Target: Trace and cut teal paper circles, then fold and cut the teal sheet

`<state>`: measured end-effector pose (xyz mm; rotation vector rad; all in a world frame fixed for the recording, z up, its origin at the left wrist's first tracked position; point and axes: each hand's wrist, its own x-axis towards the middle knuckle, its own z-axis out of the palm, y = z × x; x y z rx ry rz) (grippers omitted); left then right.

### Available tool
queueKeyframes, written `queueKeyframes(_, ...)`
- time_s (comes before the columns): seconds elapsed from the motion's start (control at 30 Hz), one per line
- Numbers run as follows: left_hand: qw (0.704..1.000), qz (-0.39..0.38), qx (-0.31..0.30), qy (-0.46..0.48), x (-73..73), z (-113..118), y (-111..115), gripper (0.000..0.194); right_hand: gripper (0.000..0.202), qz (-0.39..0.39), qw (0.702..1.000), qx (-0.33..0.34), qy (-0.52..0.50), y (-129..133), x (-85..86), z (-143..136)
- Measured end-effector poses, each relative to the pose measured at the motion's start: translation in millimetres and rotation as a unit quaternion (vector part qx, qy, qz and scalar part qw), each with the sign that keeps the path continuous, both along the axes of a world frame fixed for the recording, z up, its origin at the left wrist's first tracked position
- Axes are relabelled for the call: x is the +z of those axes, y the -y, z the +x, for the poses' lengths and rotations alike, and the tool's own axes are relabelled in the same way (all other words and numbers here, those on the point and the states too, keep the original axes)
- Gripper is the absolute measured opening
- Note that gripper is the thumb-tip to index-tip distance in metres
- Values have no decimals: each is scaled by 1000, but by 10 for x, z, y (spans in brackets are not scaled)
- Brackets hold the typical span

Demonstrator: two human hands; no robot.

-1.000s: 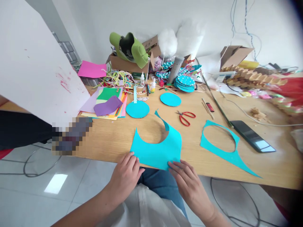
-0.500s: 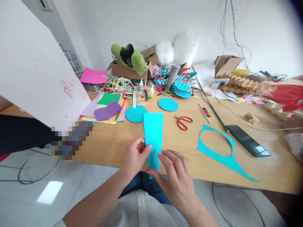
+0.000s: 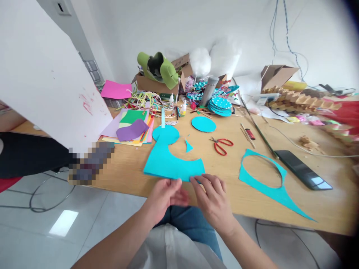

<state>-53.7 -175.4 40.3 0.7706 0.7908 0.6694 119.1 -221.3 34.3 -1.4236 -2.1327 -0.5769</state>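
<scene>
Touching the cut blue sheet [image 3: 169, 162] near the front of the table [image 3: 126, 164], the L hand [image 3: 166, 196] (thumb at its near edge, fingers blurred) and R hand [image 3: 213, 194] (fingertips by its R corner) had grips I couldn't tell, w/ a blue disc [image 3: 168, 131] just beyond and red-handled scissors [image 3: 223, 142] to the R.

Smooth, matt turquoise paper [image 3: 174, 168] meets the left hand [image 3: 169, 198] and right hand [image 3: 212, 194]; under both runs a wood-grained tabletop [image 3: 126, 164]. Beyond the right hand stands a dull metallic flask [image 3: 209, 92]; rightward, a glossy smartphone [image 3: 303, 170].
</scene>
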Motion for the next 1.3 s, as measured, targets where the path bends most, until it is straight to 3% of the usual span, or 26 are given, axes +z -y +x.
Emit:
queueKeyframes(0.07, 987, 92, -68, -116, -77, -127, 146, 36, 29, -18, 1000, 10, 2, 48, -109, 55)
queueKeyframes(0.1, 961, 203, -48, -181, -113, -185, 197, 31, 29, -26, 1000, 15, -1, 77, -163, 80)
queueKeyframes(0.13, 912, 335, -16, -238, -148, -233, 225, 25, 30, -34, 999, 18, -6, 108, -212, 102)
queueKeyframes(0.2, 761, 561, 33, -324, -218, -290, 213, 11, 31, -47, 999, 21, -16, 165, -289, 135)
queueKeyframes(0.27, 620, 686, 39, -378, -296, -300, 138, 17, 31, -57, 998, 22, -24, 209, -335, 151)
queueKeyframes(0.3, 574, 716, 32, -396, -336, -294, 93, 20, 31, -59, 998, 22, -26, 226, -347, 154)
queueKeyframes(0.37, 526, 744, 9, -412, -410, -271, 18, 22, 30, -60, 998, 17, -29, 247, -356, 151)
queueKeyframes(0.57, 519, 753, -37, -403, -515, -240, -37, 21, 31, -76, 996, 32, -21, 249, -363, 107)
queueKeyframes(0.7, 519, 753, -37, -403, -509, -264, -38, 19, 28, -100, 992, 71, -26, 217, -363, 96)
queueKeyframes(1.0, 509, 752, -66, -415, -446, -427, -127, 18, 27, -135, 987, 65, -62, 159, -314, 87)
queueKeyframes(1.17, 561, 730, -69, -384, -367, -547, -275, 19, 24, -226, 969, 18, -101, 73, -263, 89)
queueKeyframes(1.3, 642, 681, -56, -347, -342, -642, -411, 18, 24, -293, 946, -7, -139, -20, -194, 109)
